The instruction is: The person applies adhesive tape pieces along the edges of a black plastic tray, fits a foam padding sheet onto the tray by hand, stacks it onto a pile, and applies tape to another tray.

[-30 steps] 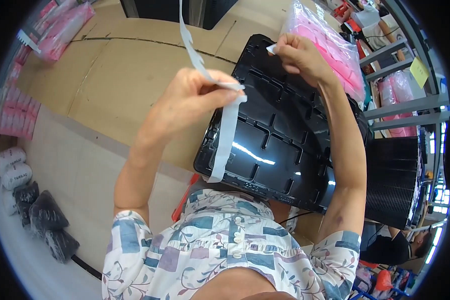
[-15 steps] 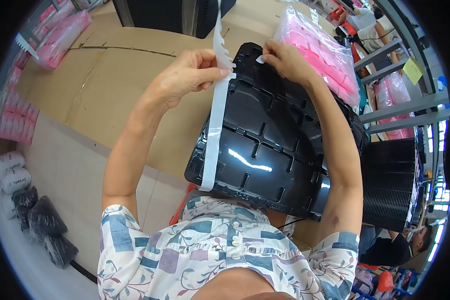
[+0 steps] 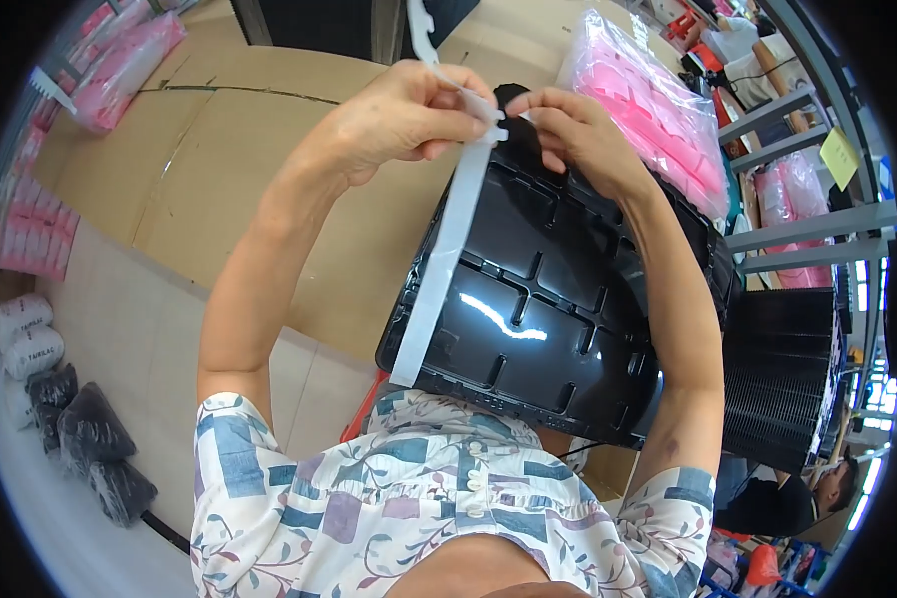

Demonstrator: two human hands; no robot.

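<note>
My left hand [image 3: 424, 115] is closed in a pinch on a long white sticker strip [image 3: 439, 274]. Above the fingers the strip's upper end is notched and curls away; below, it hangs along the left side of a glossy black plastic tray [image 3: 498, 299]. That tray has moulded compartments and tilts up in front of my lap. Close to the strip, my right hand [image 3: 573, 130] has its fingers curled over the tray's far corner. A small white piece [image 3: 525, 118] shows at its fingertips, slightly blurred.
Cardboard [image 3: 259, 179] covers the table at the left. Bagged pink trays [image 3: 658, 120] lie beyond my right hand. A tall stack of black trays [image 3: 779, 374] stands at the right, near a metal rack [image 3: 817, 229]. Dark bundles [image 3: 95, 434] lie at lower left.
My left hand has moved right and slightly up with the strip, which now slants more across the tray. My right hand has shifted a little, its fingers lifting from the tray's corner toward the strip.
</note>
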